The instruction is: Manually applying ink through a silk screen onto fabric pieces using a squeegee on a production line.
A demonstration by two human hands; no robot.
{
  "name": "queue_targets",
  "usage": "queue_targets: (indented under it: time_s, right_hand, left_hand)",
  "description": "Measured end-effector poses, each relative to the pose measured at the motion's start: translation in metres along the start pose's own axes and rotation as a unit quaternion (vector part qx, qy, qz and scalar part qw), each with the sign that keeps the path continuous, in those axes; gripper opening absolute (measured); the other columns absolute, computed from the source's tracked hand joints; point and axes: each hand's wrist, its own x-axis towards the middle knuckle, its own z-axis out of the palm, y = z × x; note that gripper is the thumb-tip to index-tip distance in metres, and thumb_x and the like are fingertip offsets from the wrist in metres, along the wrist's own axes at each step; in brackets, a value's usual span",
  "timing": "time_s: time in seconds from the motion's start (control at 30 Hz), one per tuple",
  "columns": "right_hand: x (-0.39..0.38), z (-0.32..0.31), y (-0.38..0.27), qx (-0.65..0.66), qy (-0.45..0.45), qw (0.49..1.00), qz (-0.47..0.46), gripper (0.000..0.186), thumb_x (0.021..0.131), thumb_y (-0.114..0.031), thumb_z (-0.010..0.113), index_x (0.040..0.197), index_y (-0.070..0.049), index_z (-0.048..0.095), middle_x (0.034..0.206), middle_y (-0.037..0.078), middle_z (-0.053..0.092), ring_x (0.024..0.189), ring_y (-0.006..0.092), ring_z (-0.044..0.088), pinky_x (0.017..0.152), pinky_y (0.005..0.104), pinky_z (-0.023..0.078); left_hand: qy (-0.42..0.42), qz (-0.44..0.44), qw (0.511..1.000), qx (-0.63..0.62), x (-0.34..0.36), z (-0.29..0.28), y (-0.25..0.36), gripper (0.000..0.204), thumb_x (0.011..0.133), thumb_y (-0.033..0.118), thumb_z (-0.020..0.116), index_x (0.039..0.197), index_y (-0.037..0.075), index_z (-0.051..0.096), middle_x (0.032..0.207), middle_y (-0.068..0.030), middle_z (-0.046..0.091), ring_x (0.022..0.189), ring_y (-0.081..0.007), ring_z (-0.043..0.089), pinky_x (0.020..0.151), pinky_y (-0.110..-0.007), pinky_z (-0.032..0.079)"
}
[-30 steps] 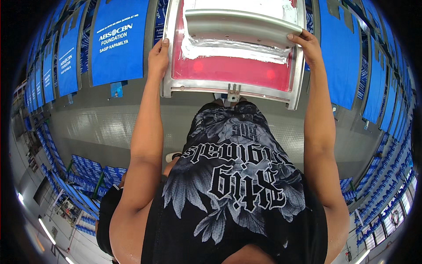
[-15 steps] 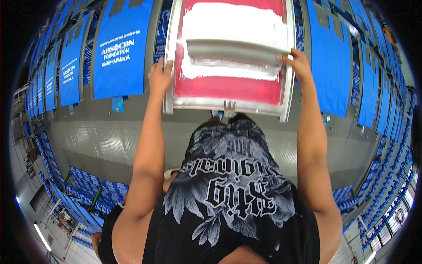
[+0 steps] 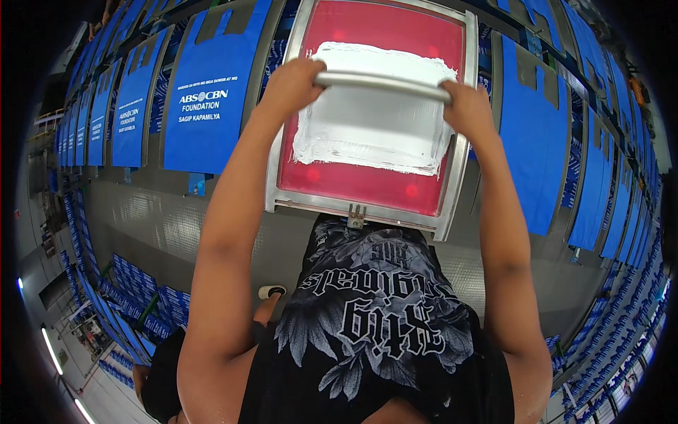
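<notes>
— Item one, fingers?

— Both sets were curled shut. The left hand [image 3: 293, 83] gripped the left end of the squeegee [image 3: 381, 83], the right hand [image 3: 467, 106] the right end, knuckles up, forearms stretched out ahead.

— Where did the squeegee sit?

— Across the upper half of the printing screen [image 3: 374, 184], on the white ink [image 3: 371, 134] spread over the red mesh. The framed screen lay flat on the long desk [image 3: 169, 226], directly ahead of the person.

— Handling notes?

— By my judgement: the bar looked stiff and light enough for two hands, best held at both ends as it was, so the pressure ran even. The ink looked thick and wet, likely slippery on the fingers if touched. The mesh seemed taut and easily marked; the metal frame is the sounder place to grip the screen.

— Counts?

— One squeegee, one screen, one ink patch, one small metal hinge piece [image 3: 357, 215] at the frame's near edge. Blue bags [image 3: 205, 92] lay in a row along the desk to either side, too many to count where they bent away; more were stacked below on the floor [image 3: 141, 297].
</notes>
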Motion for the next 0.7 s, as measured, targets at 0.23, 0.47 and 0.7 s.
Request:
queue_targets:
  time_s: [0.23,0.47,0.7]
  right_hand:
    - [-0.029,0.073,-0.014,-0.080,0.006,0.997,-0.018,0.036,0.073,-0.001,0.053,0.109,-0.008,0.052,0.096,0.008,0.058,0.094,0.0266,0.056,0.096,0.0600,0.030]
    - [-0.143,0.022,-0.069,0.071,-0.101,0.990,0.070,0.043,0.057,0.004,0.058,0.098,-0.009,0.061,0.091,0.007,0.063,0.092,0.0271,0.058,0.104,0.0530,0.027]
    - [0.037,0.033,0.022,-0.074,-0.077,0.994,0.035,0.039,0.065,-0.011,0.062,0.104,-0.014,0.064,0.084,0.011,0.067,0.084,0.0268,0.065,0.087,0.0443,0.040]
  left_hand:
    - [0.005,0.012,0.999,-0.031,-0.047,0.070,-0.020,0.042,0.060,0.010,0.071,0.099,0.006,0.056,0.096,-0.0120,0.056,0.094,-0.0318,0.053,0.082,-0.042,0.043]
    - [-0.026,-0.051,0.989,-0.133,-0.152,0.019,0.046,0.041,0.052,0.000,0.067,0.092,0.005,0.061,0.088,-0.0106,0.061,0.087,-0.0304,0.057,0.079,-0.041,0.044]
    - [-0.094,-0.120,0.988,-0.008,0.039,0.027,-0.012,0.029,0.071,0.034,0.072,0.092,0.013,0.068,0.086,-0.0125,0.067,0.081,-0.0311,0.065,0.071,-0.041,0.051]
